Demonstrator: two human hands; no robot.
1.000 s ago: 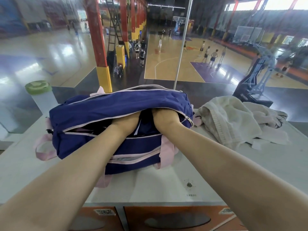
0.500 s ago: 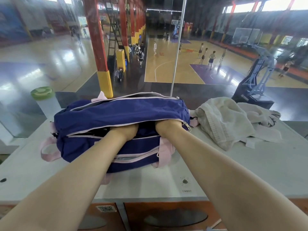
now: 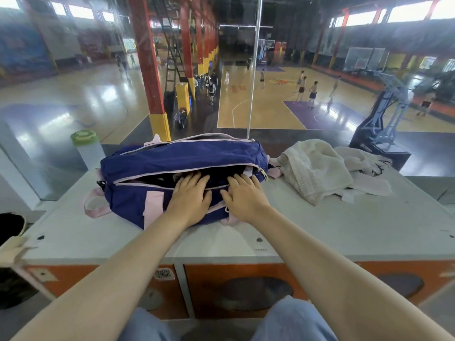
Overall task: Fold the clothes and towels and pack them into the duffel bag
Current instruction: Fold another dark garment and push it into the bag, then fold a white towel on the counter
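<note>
A navy duffel bag (image 3: 172, 159) with pink trim and straps lies on the white locker top (image 3: 320, 232), its main zipper open and dark cloth showing inside. My left hand (image 3: 190, 195) rests flat on the bag's near side, fingers spread toward the opening. Beside it my right hand (image 3: 242, 195) lies flat too, fingers apart, holding nothing. To the right of the bag sits a crumpled cream towel (image 3: 315, 172), with a pale pink garment (image 3: 364, 168) heaped behind it.
A white bottle with a green lid (image 3: 86, 146) stands left of the bag near the glass pane. A black bag (image 3: 11, 225) sits at the far left edge. Orange locker doors (image 3: 246, 286) are below the top. My knees in blue jeans show at the bottom.
Both hands have come out of the bag's opening and now lie flat on its near side. The view has pulled back and risen.
</note>
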